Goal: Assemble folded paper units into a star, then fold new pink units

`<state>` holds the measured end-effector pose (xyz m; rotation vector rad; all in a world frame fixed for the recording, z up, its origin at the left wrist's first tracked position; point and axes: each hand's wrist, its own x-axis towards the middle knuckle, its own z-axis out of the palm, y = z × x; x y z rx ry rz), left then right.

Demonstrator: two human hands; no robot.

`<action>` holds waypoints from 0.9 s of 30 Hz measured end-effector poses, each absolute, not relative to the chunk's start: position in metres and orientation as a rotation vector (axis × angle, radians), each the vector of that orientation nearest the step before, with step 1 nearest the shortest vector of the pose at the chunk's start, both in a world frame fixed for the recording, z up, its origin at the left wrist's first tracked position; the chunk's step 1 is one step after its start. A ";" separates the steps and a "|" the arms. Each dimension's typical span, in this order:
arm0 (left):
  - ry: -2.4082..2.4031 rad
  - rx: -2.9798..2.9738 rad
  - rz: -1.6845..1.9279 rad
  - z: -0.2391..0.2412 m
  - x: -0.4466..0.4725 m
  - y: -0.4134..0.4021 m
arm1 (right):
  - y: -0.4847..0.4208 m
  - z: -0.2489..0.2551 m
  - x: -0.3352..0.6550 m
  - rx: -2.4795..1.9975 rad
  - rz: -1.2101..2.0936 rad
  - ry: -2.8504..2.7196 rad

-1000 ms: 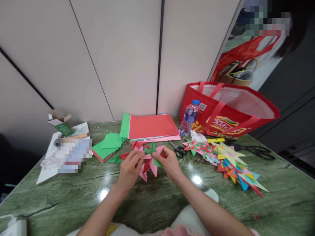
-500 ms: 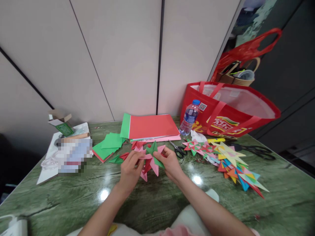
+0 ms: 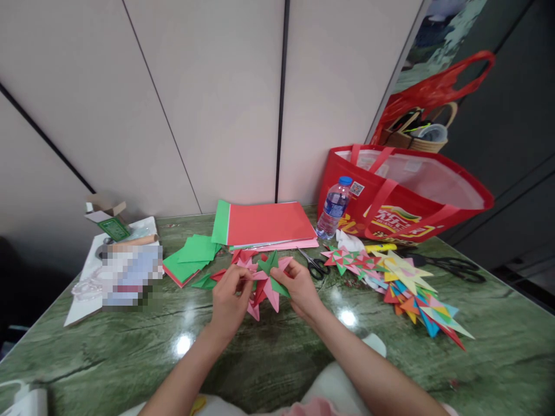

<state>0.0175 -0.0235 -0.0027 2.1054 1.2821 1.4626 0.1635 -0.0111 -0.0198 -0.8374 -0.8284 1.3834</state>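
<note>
Toward the middle of the green table, a folded-paper star in pink, red and green is held between two hands. By the left hand, a pink part on the star's left side is pinched narrowly between thumb and fingers; by the right hand, its right side is gripped, with the thumb laid on a green point. Judging from this hold, the pointed pieces appear to be at the stage of fitting or adjusting; whether any joint is fully seated cannot be made out. For the next move, one side would need to be steadied while the other is pressed lightly, so that no point is bent. Just left of the star, a green folded piece is seen lying, with green paper squares on its far side.
</note>
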 end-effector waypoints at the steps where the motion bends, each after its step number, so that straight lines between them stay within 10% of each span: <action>1: 1.283 2.076 1.453 -0.003 0.018 -0.024 | -0.011 -0.020 0.164 -0.837 1.382 -0.832; 27: 1.283 1.955 1.400 -0.004 0.016 -0.022 | -0.009 -0.023 0.166 -0.884 1.335 -0.940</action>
